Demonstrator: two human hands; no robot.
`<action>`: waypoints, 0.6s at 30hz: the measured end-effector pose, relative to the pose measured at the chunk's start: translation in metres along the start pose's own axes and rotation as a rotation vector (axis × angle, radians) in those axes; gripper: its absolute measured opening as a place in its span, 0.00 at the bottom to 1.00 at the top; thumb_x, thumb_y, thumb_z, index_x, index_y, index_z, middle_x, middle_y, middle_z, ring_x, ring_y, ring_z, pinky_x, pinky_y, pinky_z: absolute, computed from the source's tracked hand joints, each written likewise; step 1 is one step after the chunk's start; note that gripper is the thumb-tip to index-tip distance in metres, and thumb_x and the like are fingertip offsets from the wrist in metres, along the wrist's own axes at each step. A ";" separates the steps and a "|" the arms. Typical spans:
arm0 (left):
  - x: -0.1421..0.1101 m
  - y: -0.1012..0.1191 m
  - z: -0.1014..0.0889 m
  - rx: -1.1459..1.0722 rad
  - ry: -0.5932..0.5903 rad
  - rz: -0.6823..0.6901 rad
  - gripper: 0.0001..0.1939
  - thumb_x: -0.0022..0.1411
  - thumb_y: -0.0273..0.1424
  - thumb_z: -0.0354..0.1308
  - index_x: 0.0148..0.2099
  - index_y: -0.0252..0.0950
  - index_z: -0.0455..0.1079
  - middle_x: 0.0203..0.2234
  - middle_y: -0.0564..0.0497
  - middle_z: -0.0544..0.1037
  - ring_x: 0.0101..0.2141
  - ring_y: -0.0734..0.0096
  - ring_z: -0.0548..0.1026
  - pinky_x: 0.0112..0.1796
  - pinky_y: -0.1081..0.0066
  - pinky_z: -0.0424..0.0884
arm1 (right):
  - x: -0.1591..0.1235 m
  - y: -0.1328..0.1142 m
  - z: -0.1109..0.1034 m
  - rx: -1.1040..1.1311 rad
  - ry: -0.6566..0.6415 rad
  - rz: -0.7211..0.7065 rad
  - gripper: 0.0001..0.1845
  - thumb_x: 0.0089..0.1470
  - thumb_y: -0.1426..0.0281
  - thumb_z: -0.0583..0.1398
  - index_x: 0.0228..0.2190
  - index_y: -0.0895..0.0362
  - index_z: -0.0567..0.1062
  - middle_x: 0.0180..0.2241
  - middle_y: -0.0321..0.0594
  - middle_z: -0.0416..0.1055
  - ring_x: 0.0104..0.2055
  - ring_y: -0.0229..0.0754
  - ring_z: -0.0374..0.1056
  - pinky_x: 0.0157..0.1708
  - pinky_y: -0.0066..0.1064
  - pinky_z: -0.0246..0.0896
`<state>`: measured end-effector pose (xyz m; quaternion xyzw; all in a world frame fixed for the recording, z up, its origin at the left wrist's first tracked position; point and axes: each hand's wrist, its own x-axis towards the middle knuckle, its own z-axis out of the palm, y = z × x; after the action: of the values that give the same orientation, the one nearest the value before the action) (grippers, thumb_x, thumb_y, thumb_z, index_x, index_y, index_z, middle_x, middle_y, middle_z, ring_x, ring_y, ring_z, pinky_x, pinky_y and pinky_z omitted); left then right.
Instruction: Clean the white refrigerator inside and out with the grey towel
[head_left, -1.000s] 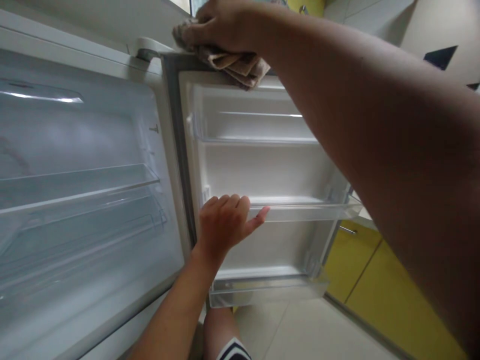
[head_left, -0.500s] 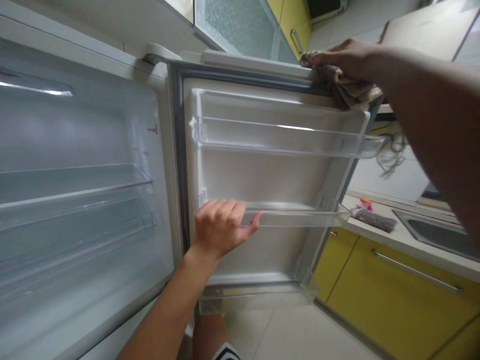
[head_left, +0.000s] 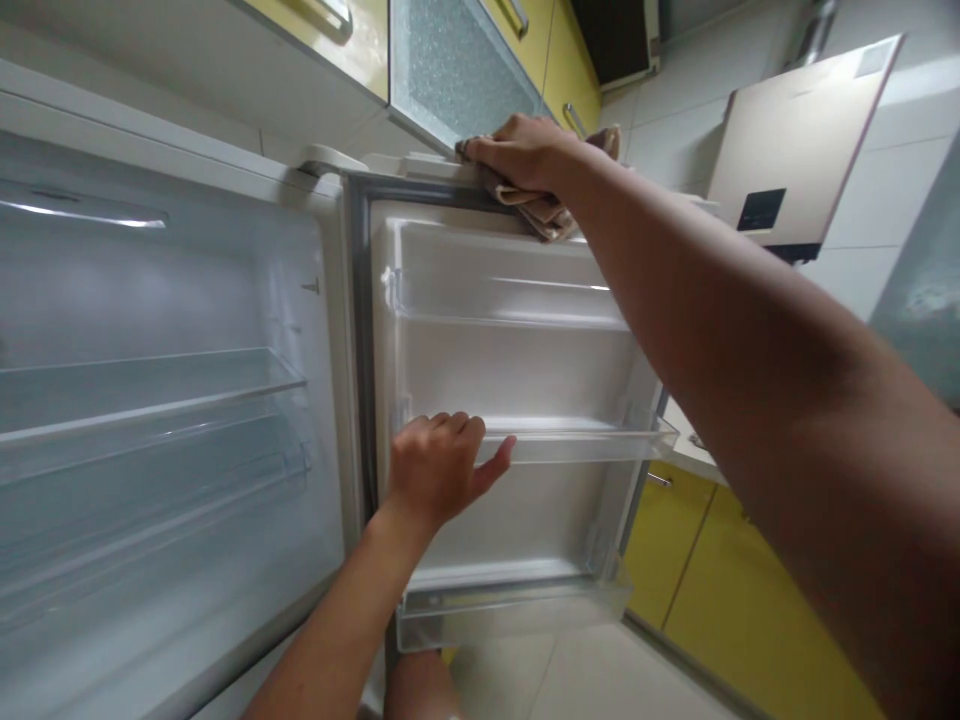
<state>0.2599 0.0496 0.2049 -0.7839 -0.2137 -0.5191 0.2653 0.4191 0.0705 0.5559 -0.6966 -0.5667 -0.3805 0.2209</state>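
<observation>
My right hand (head_left: 525, 155) is closed on a brown patterned cloth (head_left: 551, 215) and presses it over the top edge of the open fridge door (head_left: 517, 375). Part of the cloth sticks out behind the wrist. Lower down, my left hand (head_left: 439, 465) is curled over the rim of the clear middle door shelf (head_left: 577, 445), its thumb pointing right. The fingertips are hidden behind that rim. A clear upper shelf (head_left: 510, 302) and a lower shelf (head_left: 517, 615) are also fixed to the door; nothing shows in them.
To the left is the lit fridge interior (head_left: 150, 290) with glass shelves (head_left: 150, 405). Yellow wall cabinets (head_left: 322, 40) hang above, and a water heater (head_left: 802, 150) is on the right wall. Yellow base cabinets (head_left: 667, 540) stand behind the door. My leg (head_left: 424, 685) is below it.
My right hand has slid the cloth left along the door's top edge, towards the hinge. My left hand stays on the middle shelf. The view has tilted up slightly.
</observation>
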 end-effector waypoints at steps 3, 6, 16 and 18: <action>-0.002 -0.001 -0.003 0.028 0.035 0.018 0.25 0.74 0.48 0.58 0.26 0.41 0.67 0.19 0.54 0.74 0.23 0.66 0.73 0.29 0.62 0.55 | 0.002 -0.038 0.003 0.044 0.016 -0.060 0.37 0.69 0.41 0.53 0.53 0.60 0.81 0.63 0.55 0.75 0.65 0.61 0.67 0.68 0.65 0.57; -0.005 -0.003 -0.007 0.049 0.071 0.039 0.24 0.74 0.47 0.57 0.26 0.42 0.66 0.19 0.55 0.72 0.23 0.67 0.72 0.30 0.62 0.58 | 0.001 -0.065 0.009 0.032 0.044 -0.197 0.39 0.72 0.42 0.51 0.57 0.64 0.78 0.66 0.56 0.71 0.70 0.67 0.59 0.70 0.74 0.49; -0.012 -0.014 -0.025 0.026 0.052 0.077 0.27 0.76 0.50 0.55 0.26 0.42 0.67 0.20 0.53 0.73 0.23 0.67 0.71 0.30 0.62 0.59 | -0.019 -0.036 -0.009 -0.046 0.140 -0.810 0.39 0.60 0.58 0.72 0.68 0.53 0.71 0.60 0.43 0.75 0.67 0.61 0.65 0.69 0.54 0.58; -0.014 -0.016 -0.028 0.005 0.051 0.088 0.28 0.76 0.51 0.54 0.26 0.41 0.68 0.20 0.53 0.73 0.23 0.67 0.72 0.30 0.62 0.59 | -0.024 -0.018 -0.021 -0.047 0.116 -0.784 0.38 0.60 0.57 0.73 0.66 0.56 0.73 0.58 0.42 0.77 0.64 0.58 0.69 0.68 0.52 0.60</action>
<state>0.2254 0.0435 0.2045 -0.7783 -0.1734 -0.5264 0.2951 0.3946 0.0442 0.5477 -0.4096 -0.7674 -0.4877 0.0746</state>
